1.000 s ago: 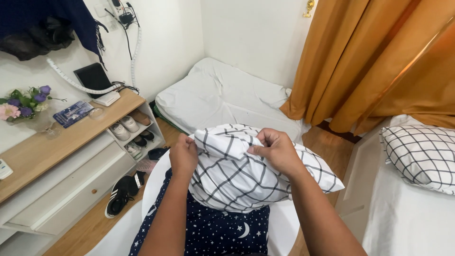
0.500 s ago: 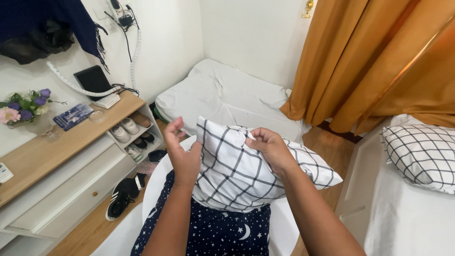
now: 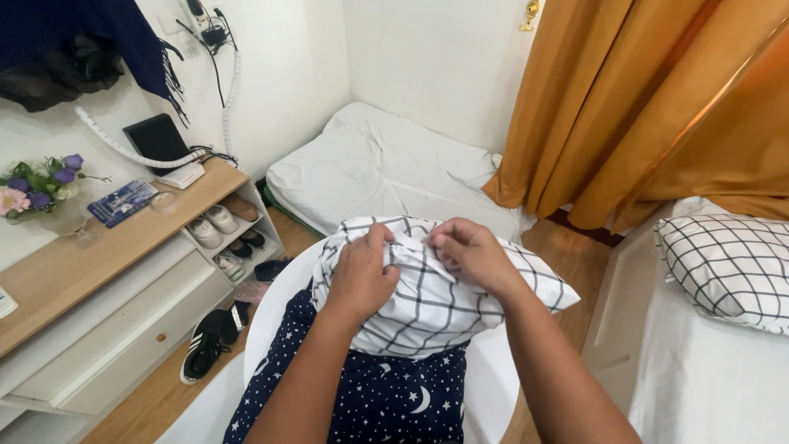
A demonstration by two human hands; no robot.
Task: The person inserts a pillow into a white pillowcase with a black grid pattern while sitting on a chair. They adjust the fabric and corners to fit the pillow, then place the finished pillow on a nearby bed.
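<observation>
A white pillow with a black grid pattern (image 3: 444, 308) rests on a dark blue cloth with moons and stars (image 3: 378, 395), which lies over a round white table (image 3: 493, 386). My left hand (image 3: 362, 275) is closed on the pillow's top edge, bunching the cover. My right hand (image 3: 468, 255) pinches the same edge just to the right, and the two hands nearly touch. A second grid-patterned pillow (image 3: 731, 267) lies on the white bed (image 3: 707, 386) at the right.
A white mattress (image 3: 386, 168) lies on the floor by the far wall. Orange curtains (image 3: 649, 107) hang at the back right. At the left a wooden shelf unit (image 3: 107, 271) holds flowers (image 3: 37, 185), a tablet and several shoes; black sneakers (image 3: 209, 337) sit on the floor.
Both hands have come together at the pillow's top edge; the left hand went from open beside the pillow to closed on the cover. The pillow sits lower and flatter.
</observation>
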